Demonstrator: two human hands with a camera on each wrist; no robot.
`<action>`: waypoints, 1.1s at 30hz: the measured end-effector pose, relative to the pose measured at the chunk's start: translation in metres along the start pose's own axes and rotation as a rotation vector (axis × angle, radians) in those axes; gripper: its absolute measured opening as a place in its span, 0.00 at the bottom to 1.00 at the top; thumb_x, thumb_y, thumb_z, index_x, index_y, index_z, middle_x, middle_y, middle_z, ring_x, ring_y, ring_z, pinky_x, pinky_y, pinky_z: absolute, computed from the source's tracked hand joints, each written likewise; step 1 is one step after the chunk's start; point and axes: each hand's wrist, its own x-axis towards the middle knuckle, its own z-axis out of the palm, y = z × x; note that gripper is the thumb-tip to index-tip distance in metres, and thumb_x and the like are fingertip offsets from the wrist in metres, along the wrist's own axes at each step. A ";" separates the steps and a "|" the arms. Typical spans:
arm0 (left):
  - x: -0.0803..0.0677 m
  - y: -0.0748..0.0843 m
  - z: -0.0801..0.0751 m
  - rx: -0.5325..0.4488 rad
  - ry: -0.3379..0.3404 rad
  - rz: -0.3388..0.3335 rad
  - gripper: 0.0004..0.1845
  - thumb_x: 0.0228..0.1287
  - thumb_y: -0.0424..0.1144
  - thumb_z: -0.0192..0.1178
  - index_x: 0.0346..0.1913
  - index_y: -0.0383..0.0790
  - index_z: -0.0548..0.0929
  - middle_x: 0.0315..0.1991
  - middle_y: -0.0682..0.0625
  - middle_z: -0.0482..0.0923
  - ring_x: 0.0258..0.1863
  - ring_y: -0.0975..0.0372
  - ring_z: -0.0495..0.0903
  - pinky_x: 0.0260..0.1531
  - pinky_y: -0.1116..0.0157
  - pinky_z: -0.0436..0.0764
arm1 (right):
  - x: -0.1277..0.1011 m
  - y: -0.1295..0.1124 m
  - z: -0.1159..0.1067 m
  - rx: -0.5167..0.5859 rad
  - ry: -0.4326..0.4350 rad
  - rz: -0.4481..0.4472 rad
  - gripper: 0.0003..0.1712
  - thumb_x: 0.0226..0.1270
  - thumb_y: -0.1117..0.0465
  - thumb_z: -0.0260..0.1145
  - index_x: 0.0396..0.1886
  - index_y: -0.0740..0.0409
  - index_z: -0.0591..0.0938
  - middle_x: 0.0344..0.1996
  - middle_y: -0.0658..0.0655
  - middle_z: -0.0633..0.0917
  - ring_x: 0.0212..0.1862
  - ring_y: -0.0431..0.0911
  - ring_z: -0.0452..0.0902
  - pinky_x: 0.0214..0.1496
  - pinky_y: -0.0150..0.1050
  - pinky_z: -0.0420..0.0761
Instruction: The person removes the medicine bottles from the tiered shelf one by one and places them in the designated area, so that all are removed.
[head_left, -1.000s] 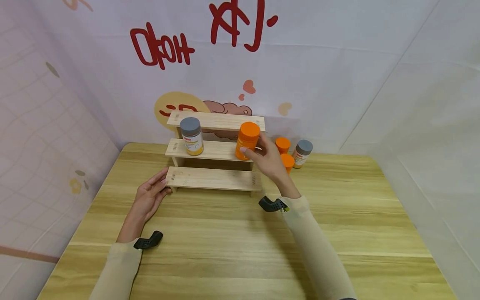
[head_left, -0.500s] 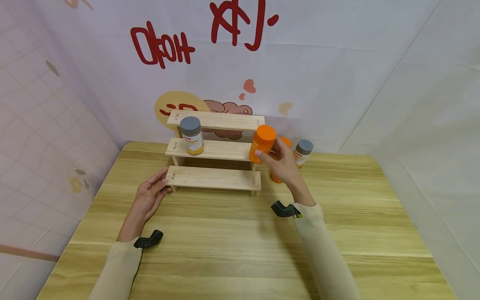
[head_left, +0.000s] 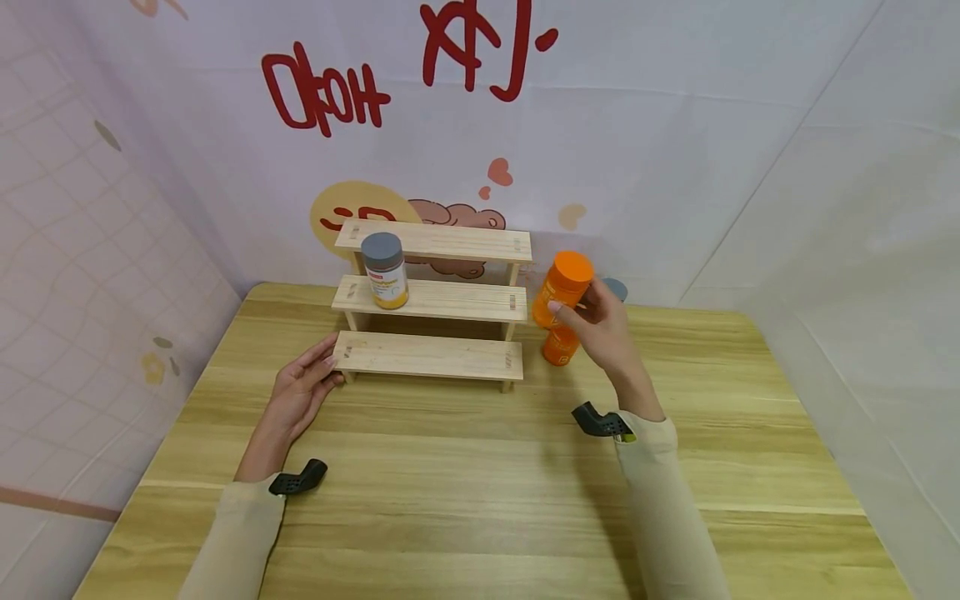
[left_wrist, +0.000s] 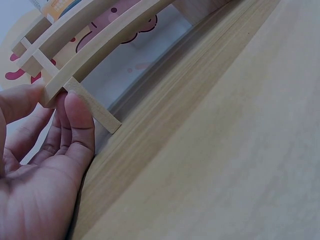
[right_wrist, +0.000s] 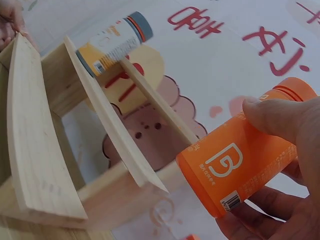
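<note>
My right hand (head_left: pixel 603 329) grips an orange bottle (head_left: pixel 561 288) (right_wrist: pixel 240 165) in the air, just right of the three-step wooden rack (head_left: pixel 431 302). A grey-capped bottle (head_left: pixel 384 271) (right_wrist: pixel 112 42) stands on the rack's middle step at the left. My left hand (head_left: pixel 300 392) lies flat on the table, its fingertips (left_wrist: pixel 75 107) touching the left end of the rack's lowest step (left_wrist: pixel 82 97). Another orange bottle (head_left: pixel 560 346) stands on the table under my right hand.
A second grey-capped bottle (head_left: pixel 617 288) peeks out behind my right hand, near the back wall. The wooden table (head_left: pixel 480 492) ends at printed cloth walls on the left, back and right. The rack's top and bottom steps hold nothing.
My right hand has lifted the orange bottle off the rack's middle step and carried it rightward, past the rack's end. The left hand has stayed put.
</note>
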 end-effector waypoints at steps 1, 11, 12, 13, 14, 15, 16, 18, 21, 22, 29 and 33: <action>0.000 0.000 0.000 -0.003 -0.001 0.000 0.34 0.78 0.28 0.53 0.80 0.27 0.52 0.63 0.50 0.71 0.49 0.66 0.79 0.43 0.72 0.85 | -0.001 0.001 -0.003 -0.005 0.008 0.010 0.31 0.72 0.58 0.70 0.72 0.49 0.72 0.65 0.60 0.80 0.64 0.48 0.78 0.69 0.40 0.78; -0.001 0.000 0.000 -0.001 0.004 -0.005 0.34 0.78 0.28 0.53 0.80 0.27 0.52 0.61 0.49 0.71 0.47 0.66 0.79 0.43 0.73 0.85 | -0.008 0.009 -0.027 -0.010 0.070 0.060 0.31 0.73 0.55 0.69 0.73 0.44 0.72 0.67 0.57 0.79 0.63 0.43 0.76 0.65 0.32 0.78; -0.001 0.000 0.000 -0.001 0.005 -0.005 0.34 0.78 0.28 0.53 0.80 0.26 0.52 0.61 0.48 0.71 0.48 0.66 0.80 0.43 0.73 0.85 | -0.008 0.010 -0.030 -0.014 0.076 0.064 0.32 0.73 0.54 0.69 0.74 0.43 0.71 0.67 0.57 0.79 0.63 0.43 0.76 0.65 0.31 0.78; -0.001 0.000 0.000 -0.001 0.005 -0.005 0.34 0.78 0.28 0.53 0.80 0.26 0.52 0.61 0.48 0.71 0.48 0.66 0.80 0.43 0.73 0.85 | -0.009 0.011 -0.032 -0.015 0.081 0.069 0.32 0.73 0.54 0.69 0.74 0.43 0.71 0.67 0.57 0.78 0.63 0.43 0.76 0.64 0.31 0.78; 0.000 0.000 0.000 -0.002 0.005 -0.004 0.34 0.78 0.28 0.53 0.80 0.26 0.52 0.62 0.48 0.71 0.48 0.65 0.80 0.43 0.73 0.85 | -0.009 0.012 -0.034 -0.016 0.084 0.073 0.32 0.74 0.54 0.69 0.74 0.42 0.71 0.67 0.57 0.78 0.63 0.43 0.76 0.64 0.30 0.78; 0.000 0.000 0.000 0.000 0.005 -0.005 0.34 0.78 0.28 0.53 0.80 0.26 0.52 0.62 0.48 0.71 0.48 0.66 0.80 0.43 0.73 0.85 | -0.010 0.014 -0.036 -0.018 0.090 0.079 0.32 0.74 0.54 0.69 0.74 0.41 0.71 0.67 0.57 0.78 0.62 0.43 0.76 0.63 0.29 0.78; 0.000 0.000 0.000 -0.001 0.005 -0.004 0.34 0.78 0.28 0.53 0.80 0.26 0.52 0.62 0.48 0.71 0.48 0.65 0.80 0.43 0.72 0.85 | -0.010 0.015 -0.038 -0.020 0.094 0.081 0.33 0.74 0.53 0.69 0.75 0.41 0.70 0.68 0.57 0.78 0.63 0.42 0.76 0.63 0.29 0.78; 0.001 0.000 0.000 -0.005 0.004 -0.003 0.34 0.78 0.28 0.53 0.80 0.26 0.52 0.62 0.48 0.71 0.48 0.65 0.80 0.43 0.72 0.85 | -0.012 0.017 -0.043 -0.023 0.104 0.089 0.32 0.74 0.53 0.68 0.75 0.41 0.70 0.68 0.57 0.78 0.62 0.42 0.75 0.62 0.28 0.78; 0.002 -0.002 0.001 -0.011 0.001 -0.003 0.34 0.79 0.28 0.52 0.80 0.26 0.51 0.62 0.49 0.72 0.47 0.65 0.80 0.43 0.72 0.85 | -0.013 0.021 -0.049 -0.018 0.127 0.109 0.32 0.74 0.53 0.69 0.74 0.40 0.71 0.67 0.55 0.78 0.62 0.41 0.75 0.60 0.27 0.78; 0.002 -0.002 0.001 -0.015 0.000 -0.003 0.34 0.79 0.27 0.52 0.80 0.26 0.51 0.62 0.49 0.72 0.47 0.65 0.80 0.43 0.72 0.85 | -0.014 0.022 -0.051 -0.015 0.134 0.114 0.32 0.73 0.53 0.69 0.74 0.40 0.71 0.67 0.55 0.78 0.62 0.41 0.76 0.60 0.26 0.78; 0.003 -0.003 0.000 -0.015 0.000 0.002 0.34 0.79 0.28 0.51 0.80 0.26 0.52 0.62 0.49 0.72 0.47 0.65 0.80 0.43 0.72 0.85 | -0.017 0.033 -0.060 0.022 0.167 0.119 0.32 0.73 0.54 0.69 0.74 0.42 0.71 0.68 0.56 0.78 0.62 0.41 0.76 0.58 0.26 0.78; 0.002 -0.001 -0.001 -0.015 0.002 0.002 0.34 0.79 0.28 0.52 0.80 0.27 0.52 0.62 0.49 0.72 0.48 0.65 0.80 0.43 0.72 0.85 | -0.016 0.041 -0.064 0.054 0.178 0.110 0.32 0.73 0.55 0.69 0.75 0.42 0.72 0.69 0.58 0.77 0.64 0.42 0.75 0.59 0.26 0.78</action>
